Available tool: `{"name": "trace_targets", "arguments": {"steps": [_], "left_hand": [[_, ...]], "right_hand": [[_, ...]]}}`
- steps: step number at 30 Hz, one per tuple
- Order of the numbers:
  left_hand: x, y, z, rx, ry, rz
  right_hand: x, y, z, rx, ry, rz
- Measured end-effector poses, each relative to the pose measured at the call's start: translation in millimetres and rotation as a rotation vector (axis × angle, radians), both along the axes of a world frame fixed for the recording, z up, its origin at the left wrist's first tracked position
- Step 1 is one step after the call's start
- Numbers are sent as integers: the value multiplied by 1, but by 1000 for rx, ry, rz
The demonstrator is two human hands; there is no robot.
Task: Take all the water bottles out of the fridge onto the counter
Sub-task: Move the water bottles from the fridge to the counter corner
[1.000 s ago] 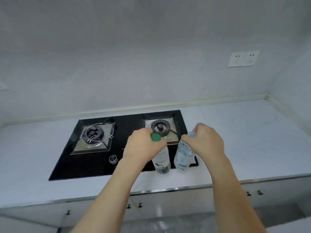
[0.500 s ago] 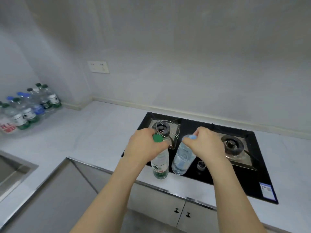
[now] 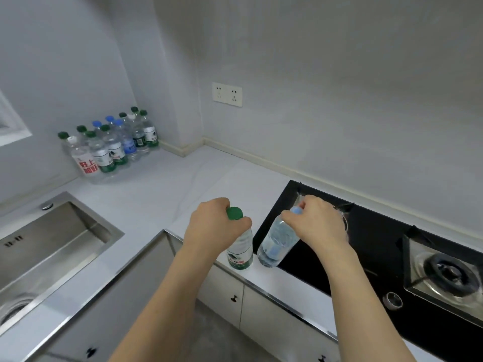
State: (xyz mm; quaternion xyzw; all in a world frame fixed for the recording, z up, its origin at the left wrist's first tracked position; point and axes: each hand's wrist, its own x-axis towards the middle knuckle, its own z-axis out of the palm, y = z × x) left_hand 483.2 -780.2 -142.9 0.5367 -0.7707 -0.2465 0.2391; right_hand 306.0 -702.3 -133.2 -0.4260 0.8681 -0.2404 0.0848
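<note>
Here, seen from the head camera, the left hand (image 3: 214, 226) grips the neck of a green-capped bottle (image 3: 239, 246), and the right hand (image 3: 317, 222) grips a blue-capped bottle (image 3: 277, 242) tilted beside it. Both hang above the table (image 3: 183, 184) edge near the stove (image 3: 366, 246). More bottles (image 3: 112, 146) stand in the far corner, past the sink (image 3: 52, 239).

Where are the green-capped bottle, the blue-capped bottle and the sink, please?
green-capped bottle (image 3: 240, 254): head view, on its label.
blue-capped bottle (image 3: 277, 244): head view, on its clear body.
sink (image 3: 78, 231): head view, on its steel inner wall.
</note>
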Motion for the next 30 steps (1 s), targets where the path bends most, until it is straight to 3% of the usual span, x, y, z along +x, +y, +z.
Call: {"name": "trace_targets", "arguments": {"steps": [13, 21, 30], "left_hand": [[-6, -127, -1, 56, -52, 124], [-27, -209, -4, 48, -153, 161], [-14, -313, -24, 113, -115, 194]], "right_hand": [[-15, -162, -12, -11, -37, 210], [-42, -249, -16, -32, -59, 241], [-27, -352, -36, 64, -45, 279]]}}
